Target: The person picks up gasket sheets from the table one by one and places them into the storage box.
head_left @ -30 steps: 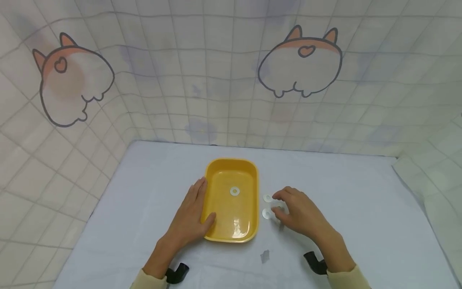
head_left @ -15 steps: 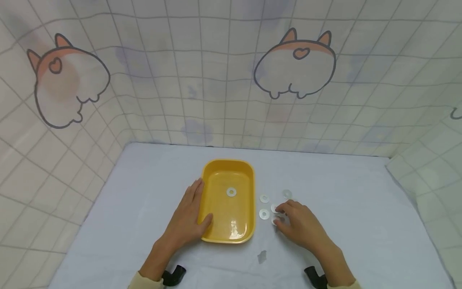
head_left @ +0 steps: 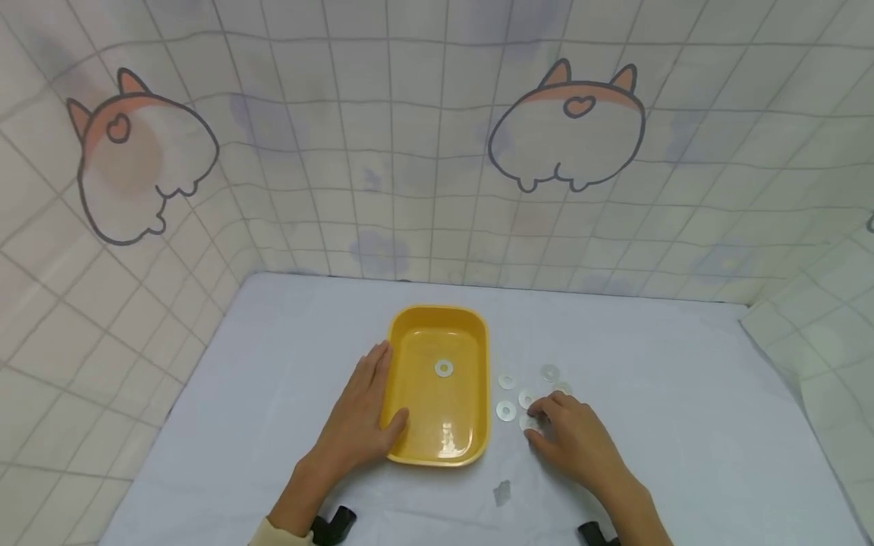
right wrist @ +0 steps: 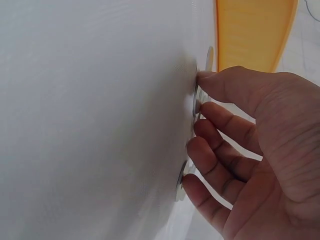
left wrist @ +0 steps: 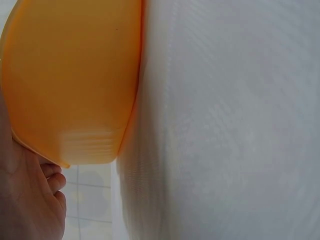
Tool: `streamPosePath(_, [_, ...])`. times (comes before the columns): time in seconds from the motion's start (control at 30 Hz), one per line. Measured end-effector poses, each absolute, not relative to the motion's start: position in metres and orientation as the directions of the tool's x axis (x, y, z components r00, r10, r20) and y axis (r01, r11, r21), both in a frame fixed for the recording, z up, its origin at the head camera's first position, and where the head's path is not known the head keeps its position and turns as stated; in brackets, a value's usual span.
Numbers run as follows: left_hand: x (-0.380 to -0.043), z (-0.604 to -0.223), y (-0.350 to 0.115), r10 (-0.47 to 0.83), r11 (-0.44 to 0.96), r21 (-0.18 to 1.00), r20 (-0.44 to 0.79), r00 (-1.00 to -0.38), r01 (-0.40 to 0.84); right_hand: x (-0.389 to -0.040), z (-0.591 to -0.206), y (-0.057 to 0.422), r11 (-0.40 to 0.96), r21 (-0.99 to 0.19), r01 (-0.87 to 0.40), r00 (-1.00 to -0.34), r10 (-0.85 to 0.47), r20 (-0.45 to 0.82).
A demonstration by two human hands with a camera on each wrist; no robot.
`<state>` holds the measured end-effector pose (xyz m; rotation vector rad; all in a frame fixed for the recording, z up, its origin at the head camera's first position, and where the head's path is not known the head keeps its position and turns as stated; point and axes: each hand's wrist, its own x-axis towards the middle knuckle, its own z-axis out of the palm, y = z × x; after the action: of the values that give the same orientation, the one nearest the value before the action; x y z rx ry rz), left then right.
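Observation:
My left hand [head_left: 362, 413] lies along the left side of a yellow tray [head_left: 481, 394], fingers fairly straight against its rim and thumb over the edge. One pale flat washer [head_left: 444, 368] lies inside the tray. To the right of it, my right hand [head_left: 576, 440] is low over the table, thumb and index finger at opposite edges of a washer [head_left: 526, 423] that still lies on the cloth. The right wrist view shows the thumb and index fingertip touching that washer [right wrist: 195, 97], while the little finger is beside another washer [right wrist: 181, 177].
Several more washers lie around the right hand, among them one near the tray [head_left: 506, 411] and one farther back [head_left: 549, 372]. A small grey patch [head_left: 501, 493] marks the white tablecloth [head_left: 683, 394]. Tile-patterned curtains [head_left: 437, 152] enclose the back and sides.
My right hand has shifted towards me and slightly right, from the washers farther back to a nearer one, uncovering several. The left hand stays on the tray; the view shifts slightly.

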<state>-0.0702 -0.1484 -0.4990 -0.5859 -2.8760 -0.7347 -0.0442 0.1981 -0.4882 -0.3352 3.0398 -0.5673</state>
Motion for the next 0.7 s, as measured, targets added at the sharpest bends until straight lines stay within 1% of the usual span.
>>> streamPosePath(0.13, [-0.0699,-0.4989,-0.1499,0.336,0.803,0.447,0.208,-0.919,0.395,-0.0445,-0.4878,0.1968,0.914,-0.352,-0.2,-0.977,-0.214,0.001])
streamPosePath(0.37, [-0.0691,-0.4962,-0.148,0.329,0.814,0.452,0.161,-0.931,0.365,-0.0448,-0.487,0.196,0.919,-0.343,-0.195,-0.978,-0.209,-0.004])
streamPosePath(0.6, [-0.0706,-0.4959,-0.1483,0.325,0.825,0.45,0.118,-0.938,0.342,-0.0466,-0.4851,0.1943,0.933,-0.306,-0.19,-0.979,-0.203,-0.011])
streamPosePath(0.7, [-0.0707,-0.498,-0.149,0.323,0.823,0.451,0.131,-0.937,0.346,-0.0465,-0.4855,0.1933,0.938,-0.28,-0.207,-0.977,-0.215,0.002])
